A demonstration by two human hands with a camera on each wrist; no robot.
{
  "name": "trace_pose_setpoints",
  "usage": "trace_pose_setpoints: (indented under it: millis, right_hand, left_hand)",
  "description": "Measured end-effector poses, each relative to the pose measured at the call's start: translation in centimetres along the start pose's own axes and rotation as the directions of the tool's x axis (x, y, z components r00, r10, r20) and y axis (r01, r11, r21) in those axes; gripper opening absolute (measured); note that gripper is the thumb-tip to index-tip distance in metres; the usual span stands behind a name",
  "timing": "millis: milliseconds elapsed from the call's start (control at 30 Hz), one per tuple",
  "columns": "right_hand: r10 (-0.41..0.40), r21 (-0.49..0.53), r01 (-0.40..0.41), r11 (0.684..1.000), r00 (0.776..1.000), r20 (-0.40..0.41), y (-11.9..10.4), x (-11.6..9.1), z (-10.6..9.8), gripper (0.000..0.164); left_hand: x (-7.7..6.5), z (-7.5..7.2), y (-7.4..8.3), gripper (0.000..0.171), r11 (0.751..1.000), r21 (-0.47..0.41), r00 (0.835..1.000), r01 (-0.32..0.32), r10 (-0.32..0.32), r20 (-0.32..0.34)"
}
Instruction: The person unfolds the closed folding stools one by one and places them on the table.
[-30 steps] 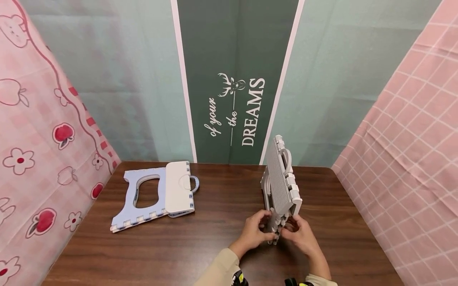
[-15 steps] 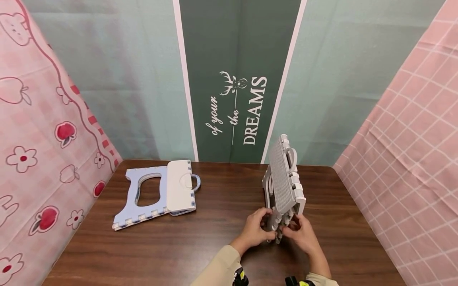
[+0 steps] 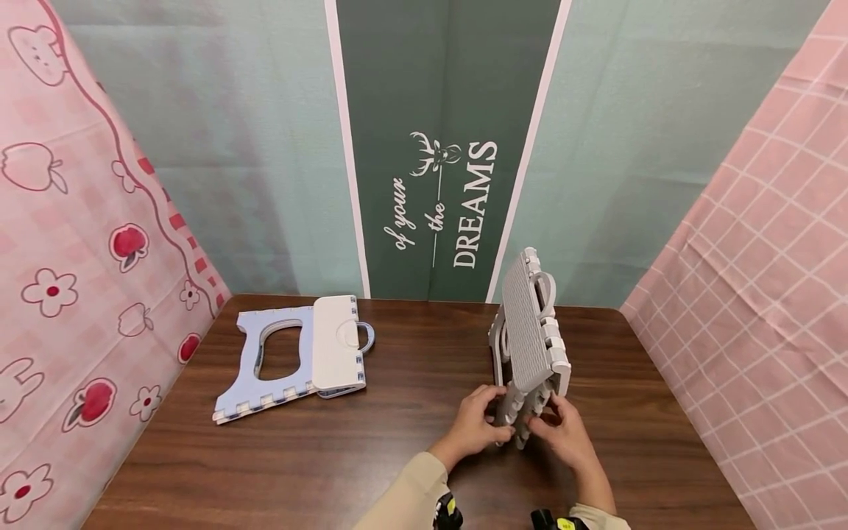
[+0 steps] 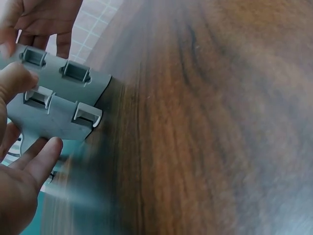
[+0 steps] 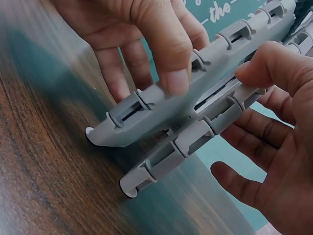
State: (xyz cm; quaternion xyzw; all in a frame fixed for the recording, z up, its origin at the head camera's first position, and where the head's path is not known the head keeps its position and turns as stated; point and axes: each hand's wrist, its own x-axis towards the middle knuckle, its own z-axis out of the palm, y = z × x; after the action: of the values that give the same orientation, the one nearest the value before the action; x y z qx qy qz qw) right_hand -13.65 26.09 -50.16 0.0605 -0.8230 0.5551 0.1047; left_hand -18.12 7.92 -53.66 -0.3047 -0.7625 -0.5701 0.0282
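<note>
A pink cloth with apples (image 3: 79, 243) hangs at 9 o'clock. On the brown table (image 3: 371, 456), at about 10 o'clock, a blue and white folding stool (image 3: 294, 357) lies flat, well apart from the hands. A green banner with white words (image 3: 440, 199) hangs at 12 o'clock. Near 5 o'clock, the left hand (image 3: 472, 428) pinches the left leg edge of a grey folding stool (image 3: 526, 338), thumb on the near face and fingers curled behind. The grey stool stands up on the table, folded thin, its legs pointing toward the person. The right hand (image 3: 563, 436) pinches the right leg edge the same way. A pink checked cloth (image 3: 762, 294) hangs at 3 o'clock.
</note>
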Motion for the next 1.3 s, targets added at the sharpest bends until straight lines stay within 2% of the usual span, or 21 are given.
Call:
trace_pose_setpoints:
  millis: [167,333,500,733,1133,1300]
  right_hand:
    - [0.018,0.006,-0.018,1.0,1.0,-0.005,0.2,0.0,-0.5,0.04]
    - [0.014,-0.03,-0.015,0.999,0.999,-0.03,0.5,-0.2,-1.0,0.045]
    - [-0.01,-0.041,0.008,0.999,0.998,-0.062,0.7,-0.4,-1.2,0.045]
    - [-0.062,-0.069,0.054,0.996,0.99,-0.126,1.4,-0.4,-1.3,0.041]
    - [-0.096,-0.02,0.094,0.995,0.983,-0.154,1.7,-0.2,-1.6,0.04]
    - [-0.075,0.008,0.077,0.997,0.986,-0.152,1.7,-0.2,-1.8,0.039]
  left_hand:
    - [0.1,-0.3,0.1,0.055,1.0,-0.006,1.0,0.022,-0.022,0.01]
    - [0.1,-0.3,0.3,0.055,0.999,-0.02,0.999,0.042,-0.042,0.022]
    - [0.0,-0.2,0.2,0.055,0.997,-0.038,0.998,0.066,-0.065,0.024]
    - [0.1,-0.2,0.1,0.055,0.998,-0.032,0.998,0.06,-0.059,0.026]
    - [0.4,-0.4,0.2,0.055,0.996,-0.06,0.998,0.06,-0.058,0.036]
    - [0.5,-0.4,0.1,0.055,0.996,-0.066,0.998,0.06,-0.058,0.035]
